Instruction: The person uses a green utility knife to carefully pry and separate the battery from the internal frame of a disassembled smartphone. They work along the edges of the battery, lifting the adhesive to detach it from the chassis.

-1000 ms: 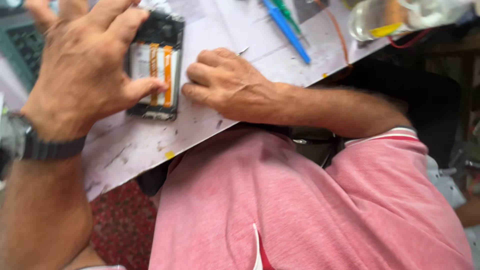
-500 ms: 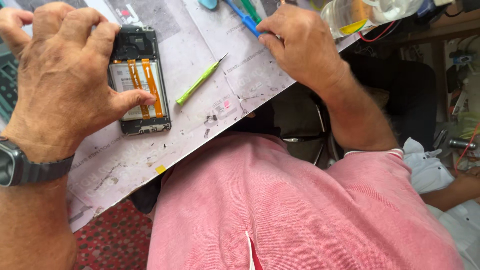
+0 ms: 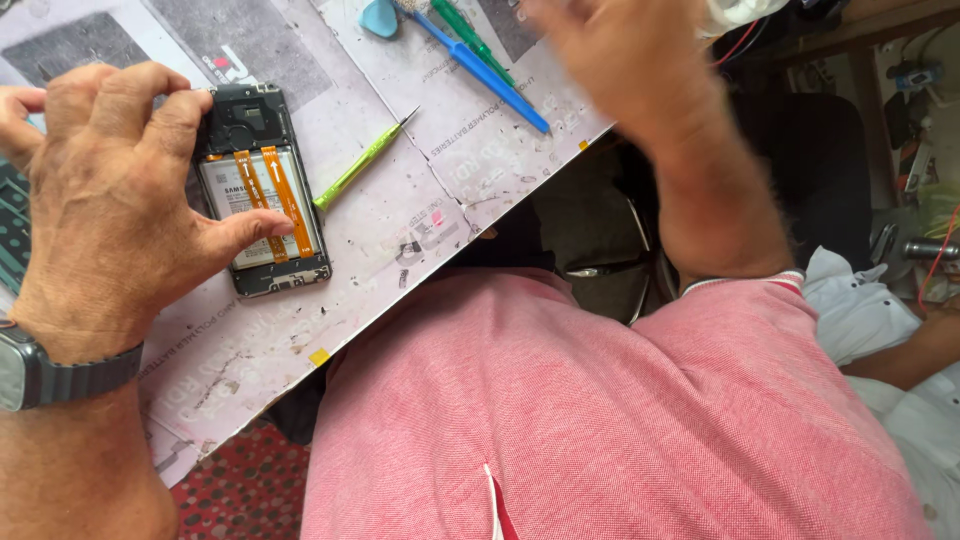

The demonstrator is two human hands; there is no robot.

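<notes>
An opened phone (image 3: 262, 185) lies back-up on a grey work mat (image 3: 450, 180), its white battery and two orange ribbon cables exposed. My left hand (image 3: 110, 210) grips it, with the fingers over its top left edge and the thumb pressed on the battery. A green screwdriver (image 3: 360, 165) lies loose on the mat just right of the phone. My right hand (image 3: 620, 60) is blurred at the top of the view, above the mat's edge, near a blue tool (image 3: 485, 75). Its fingertips are cut off, so I cannot tell whether it holds anything.
A green-handled tool (image 3: 475, 40) and a light blue pick (image 3: 380, 17) lie at the mat's far edge. A grey watch (image 3: 40, 375) is on my left wrist. My pink shirt (image 3: 600, 420) fills the foreground. White cloth (image 3: 860, 300) and another person's arm (image 3: 920, 350) are at the right.
My right hand left the phone, set the green screwdriver down on the mat and moved up and right. My left hand kept its hold on the phone.
</notes>
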